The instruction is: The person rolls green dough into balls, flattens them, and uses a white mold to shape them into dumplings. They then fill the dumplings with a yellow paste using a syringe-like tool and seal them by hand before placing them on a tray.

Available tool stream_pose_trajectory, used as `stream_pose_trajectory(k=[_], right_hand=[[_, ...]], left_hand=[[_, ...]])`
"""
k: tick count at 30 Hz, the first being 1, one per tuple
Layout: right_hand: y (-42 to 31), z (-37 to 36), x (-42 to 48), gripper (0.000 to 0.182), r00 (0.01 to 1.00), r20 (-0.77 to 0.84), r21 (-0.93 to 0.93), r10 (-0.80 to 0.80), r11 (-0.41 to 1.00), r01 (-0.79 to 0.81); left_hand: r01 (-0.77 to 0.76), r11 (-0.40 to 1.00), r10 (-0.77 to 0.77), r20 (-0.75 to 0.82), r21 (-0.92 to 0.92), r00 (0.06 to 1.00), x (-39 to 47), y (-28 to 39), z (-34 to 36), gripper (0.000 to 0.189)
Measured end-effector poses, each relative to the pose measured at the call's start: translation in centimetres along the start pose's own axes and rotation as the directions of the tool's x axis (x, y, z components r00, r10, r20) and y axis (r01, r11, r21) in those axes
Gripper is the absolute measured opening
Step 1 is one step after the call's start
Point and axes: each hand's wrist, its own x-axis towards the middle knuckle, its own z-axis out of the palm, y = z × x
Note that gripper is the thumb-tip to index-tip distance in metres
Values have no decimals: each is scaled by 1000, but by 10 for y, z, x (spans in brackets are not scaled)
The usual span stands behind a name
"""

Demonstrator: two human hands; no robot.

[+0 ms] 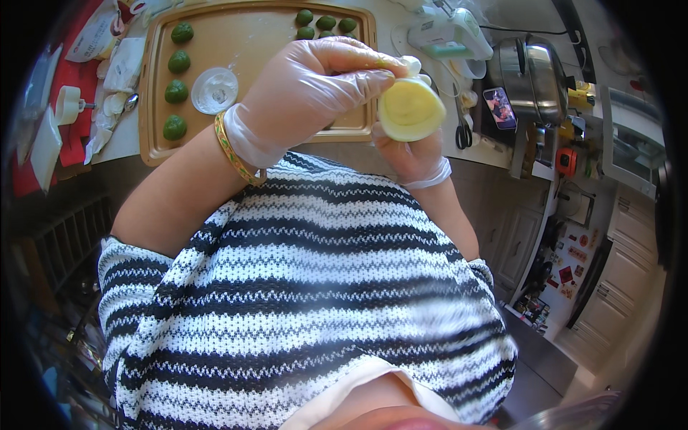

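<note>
My left hand, in a clear glove with a gold bangle at the wrist, reaches across the tray. Its thumb and index finger are pinched together at the upper left rim of a pale yellow round piece with a raised edge. Whether anything sits between those fingertips is hidden. My gloved right hand holds the yellow piece from below and behind, tilted towards me. Small white shapes show just above its rim; I cannot tell what they are. Under my left hand is a gold baking tray.
Several green dough balls sit on the tray beside a small tub of white powder. A white press mould and a spoon lie left. To the right are a hand mixer, scissors, a phone and a steel pot.
</note>
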Motion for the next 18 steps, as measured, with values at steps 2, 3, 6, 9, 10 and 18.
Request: stream_pose_trajectory(k=[2, 3, 6, 9, 10, 18], right_hand=[[1, 3, -1, 38, 989, -141, -83, -37, 996, 25], [1, 3, -1, 38, 978, -202, -121, -56, 992, 32], [6, 5, 3, 37, 951, -292, -256, -104, 966, 27], [9, 5, 3, 36, 941, -312, -316, -128, 949, 24], [10, 4, 3, 36, 940, -314, -322, -132, 946, 25], [6, 4, 2, 37, 942, -308, -395, -134, 919, 2]], left_hand=[[20, 997, -20, -10, 78, 1000, 1, 8, 0, 18], [-5, 993, 5, -1, 118, 1000, 1, 9, 0, 18], [-76, 968, 66, 49, 241, 997, 3, 15, 0, 15], [-149, 924, 106, 139, 352, 985, 9, 20, 1, 15], [-178, 910, 122, 170, 375, 978, 11, 19, 1, 16], [-408, 604, 316, 264, 685, 911, 8, 17, 5, 40]])
